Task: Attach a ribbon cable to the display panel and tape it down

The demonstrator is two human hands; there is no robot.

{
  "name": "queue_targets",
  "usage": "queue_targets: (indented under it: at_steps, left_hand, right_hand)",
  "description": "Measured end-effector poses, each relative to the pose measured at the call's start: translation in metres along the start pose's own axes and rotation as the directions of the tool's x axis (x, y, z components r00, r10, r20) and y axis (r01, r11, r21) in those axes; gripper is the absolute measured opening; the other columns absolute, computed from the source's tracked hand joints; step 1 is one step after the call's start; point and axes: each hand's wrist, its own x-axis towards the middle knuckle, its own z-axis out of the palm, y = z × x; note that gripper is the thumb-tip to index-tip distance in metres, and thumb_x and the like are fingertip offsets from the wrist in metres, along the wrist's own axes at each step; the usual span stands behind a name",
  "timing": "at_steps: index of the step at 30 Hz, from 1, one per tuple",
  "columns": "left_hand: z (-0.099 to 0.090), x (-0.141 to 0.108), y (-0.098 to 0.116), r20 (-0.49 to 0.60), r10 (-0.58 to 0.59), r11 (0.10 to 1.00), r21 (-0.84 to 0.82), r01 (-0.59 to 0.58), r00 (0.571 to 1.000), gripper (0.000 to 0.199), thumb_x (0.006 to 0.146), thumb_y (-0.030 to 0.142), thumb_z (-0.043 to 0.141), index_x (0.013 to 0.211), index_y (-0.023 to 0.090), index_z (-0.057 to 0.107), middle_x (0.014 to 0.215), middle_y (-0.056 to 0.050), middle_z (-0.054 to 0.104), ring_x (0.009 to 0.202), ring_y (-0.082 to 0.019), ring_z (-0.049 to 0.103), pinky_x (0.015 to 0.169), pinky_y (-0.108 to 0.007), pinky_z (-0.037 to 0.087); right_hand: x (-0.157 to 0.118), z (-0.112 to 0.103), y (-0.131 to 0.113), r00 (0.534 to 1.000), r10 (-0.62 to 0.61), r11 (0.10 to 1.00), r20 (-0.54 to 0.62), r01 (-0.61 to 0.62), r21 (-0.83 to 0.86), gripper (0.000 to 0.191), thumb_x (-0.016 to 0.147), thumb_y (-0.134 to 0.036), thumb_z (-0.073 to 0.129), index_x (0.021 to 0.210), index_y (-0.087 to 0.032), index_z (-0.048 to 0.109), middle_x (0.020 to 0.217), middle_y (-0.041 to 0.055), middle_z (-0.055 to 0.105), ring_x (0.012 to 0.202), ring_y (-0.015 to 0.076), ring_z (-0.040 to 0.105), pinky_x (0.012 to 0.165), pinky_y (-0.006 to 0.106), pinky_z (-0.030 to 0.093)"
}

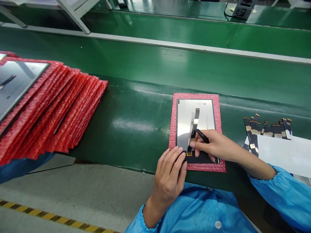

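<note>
A display panel (184, 126) with a silvery back lies on a pink bubble-wrap sheet (173, 119). Along its middle runs a black flex cable (196, 118), reaching down to the panel's dark lower edge. My right hand (210, 145) is closed around a slim black pen-like tool (203, 136). Its thumb and fingertips are at the lower part of the cable; whether they also pinch the cable cannot be seen clearly. My left hand (170, 171) lies with fingers stretched out over the panel's lower left corner and the bubble wrap.
At left, red bubble-wrap sleeves (80, 110) are stacked in a fan, with another panel (21, 81) on top. Several loose flex cables (274, 127) lie at right beside white sheets (284, 153). A pale rail (155, 42) crosses the green bench (136, 106) behind.
</note>
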Motion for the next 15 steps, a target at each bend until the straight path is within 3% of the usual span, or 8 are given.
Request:
queue_targets:
  at_steps: [6, 15]
  left_hand:
    - [0.0019, 0.0033, 0.0012, 0.065, 0.035, 0.997, 0.064, -0.039, 0.997, 0.044, 0.092, 0.024, 0.060, 0.136, 0.028, 0.055, 0.140, -0.003, 0.058, 0.134, -0.022, 0.053, 0.113, -0.046, 0.049]
    - [0.0032, 0.0025, -0.0009, 0.052, 0.058, 0.994, 0.088, -0.062, 0.997, 0.041, 0.092, 0.025, 0.060, 0.133, 0.029, 0.059, 0.139, -0.003, 0.059, 0.133, -0.022, 0.055, 0.112, -0.046, 0.050]
  right_hand:
    - [-0.0006, 0.0002, -0.0018, 1.000, 0.002, 0.999, -0.016, -0.003, -0.045, 0.018, 0.093, -0.041, 0.056, 0.087, -0.024, 0.058, 0.067, -0.0073, 0.074, 0.029, 0.0061, 0.055, 0.025, 0.016, 0.041]
    - [0.0004, 0.0001, -0.0012, 1.000, -0.011, 0.997, -0.025, 0.009, -0.074, 0.018, 0.093, -0.040, 0.056, 0.085, -0.025, 0.059, 0.065, -0.0078, 0.074, 0.029, 0.0074, 0.058, 0.027, 0.018, 0.044]
